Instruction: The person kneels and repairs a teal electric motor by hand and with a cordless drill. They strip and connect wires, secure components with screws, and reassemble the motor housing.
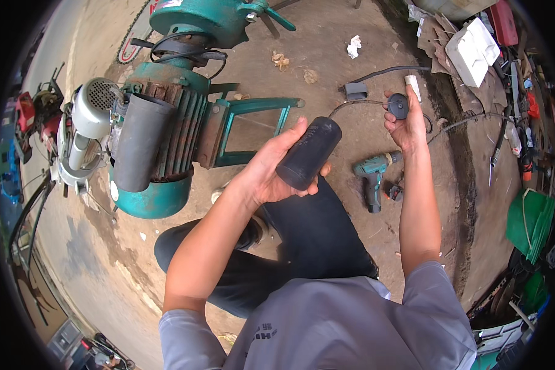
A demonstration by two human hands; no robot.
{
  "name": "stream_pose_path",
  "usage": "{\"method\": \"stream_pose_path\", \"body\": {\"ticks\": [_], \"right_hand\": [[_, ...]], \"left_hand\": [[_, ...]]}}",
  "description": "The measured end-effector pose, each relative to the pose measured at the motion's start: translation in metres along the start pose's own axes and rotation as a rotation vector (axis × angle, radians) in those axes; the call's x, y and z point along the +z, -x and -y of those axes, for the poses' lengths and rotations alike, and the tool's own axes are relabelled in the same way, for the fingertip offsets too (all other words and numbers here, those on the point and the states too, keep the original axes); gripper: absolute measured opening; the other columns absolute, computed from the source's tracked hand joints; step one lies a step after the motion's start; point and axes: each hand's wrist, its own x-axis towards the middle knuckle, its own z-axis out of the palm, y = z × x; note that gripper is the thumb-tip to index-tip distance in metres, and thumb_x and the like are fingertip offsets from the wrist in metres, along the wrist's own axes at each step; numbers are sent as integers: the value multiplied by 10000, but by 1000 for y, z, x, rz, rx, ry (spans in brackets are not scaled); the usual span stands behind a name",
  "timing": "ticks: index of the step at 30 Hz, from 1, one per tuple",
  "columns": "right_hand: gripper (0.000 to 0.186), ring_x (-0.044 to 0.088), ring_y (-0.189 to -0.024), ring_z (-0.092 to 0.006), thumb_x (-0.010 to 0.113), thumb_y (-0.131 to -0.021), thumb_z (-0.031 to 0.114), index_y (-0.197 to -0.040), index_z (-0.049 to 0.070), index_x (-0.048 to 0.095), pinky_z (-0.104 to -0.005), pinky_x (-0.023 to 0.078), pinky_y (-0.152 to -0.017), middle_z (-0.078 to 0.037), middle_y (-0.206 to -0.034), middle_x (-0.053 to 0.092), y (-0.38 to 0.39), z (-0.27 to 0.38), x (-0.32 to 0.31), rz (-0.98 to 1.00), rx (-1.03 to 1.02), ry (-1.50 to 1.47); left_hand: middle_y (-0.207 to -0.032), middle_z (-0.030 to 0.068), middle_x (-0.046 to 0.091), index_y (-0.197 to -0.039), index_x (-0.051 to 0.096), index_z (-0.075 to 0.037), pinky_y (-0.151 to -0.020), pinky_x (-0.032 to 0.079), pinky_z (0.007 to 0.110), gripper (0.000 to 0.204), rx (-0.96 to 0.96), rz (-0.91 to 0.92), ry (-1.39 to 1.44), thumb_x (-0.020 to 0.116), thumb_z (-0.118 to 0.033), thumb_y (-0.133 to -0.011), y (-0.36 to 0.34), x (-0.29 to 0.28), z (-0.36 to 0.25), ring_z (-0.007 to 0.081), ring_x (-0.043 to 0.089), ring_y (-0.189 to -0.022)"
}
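Note:
My left hand (266,161) is wrapped round a black cylindrical capacitor (311,153) with faint print, held tilted above my leg. Out to the right, my right hand (408,127) grips a round black cap (398,106), its flat face turned up. A white cylinder (412,87) shows beside the fingertips; I cannot tell whether they hold it. A thin dark cable (357,103) runs between the capacitor's far end and the right hand. To the left stands a green electric motor (180,132) with a dark grey tube (143,142) along its side.
A teal cordless drill (372,174) lies on the ground between my arms. Beyond it is a small grey box (355,91). The motor's green metal frame (253,105) juts toward my left hand. A white foam box (473,52) and a green container (530,223) stand at the right.

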Motion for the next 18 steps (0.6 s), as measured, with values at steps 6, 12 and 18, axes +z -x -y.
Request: {"method": "stream_pose_path", "body": {"ticks": [6, 12, 18], "right_hand": [[513, 562, -717, -138, 607, -1053, 412, -1292, -41, 605, -293, 455, -598, -96, -990, 650, 34, -13, 6, 120, -259, -82], [762, 629, -1186, -262, 907, -735, 93, -1404, -61, 577, -371, 510, -1016, -195, -1315, 629, 123, 11, 66, 426, -1047, 530], [725, 674, -1139, -336, 917, -696, 91, -1345, -48, 627, -411, 544, -970, -220, -1254, 666, 125, 2, 81, 541, -1201, 824]], "left_hand": [[-1023, 193, 700, -1391, 494, -58, -619, 607, 362, 580, 148, -170, -240, 632, -488, -1026, -7, -3, 9, 276, 745, -793], [-1482, 196, 495, -1567, 313, -98, -1185, 382, 453, 828, 745, -423, -1220, 810, -214, -915, -35, -8, 15, 310, 502, -1398], [-1396, 124, 560, -1457, 451, -10, -1144, 385, 383, 623, 886, -34, -1234, 763, -108, -927, -21, 24, -2, 216, 500, -1345]]}}
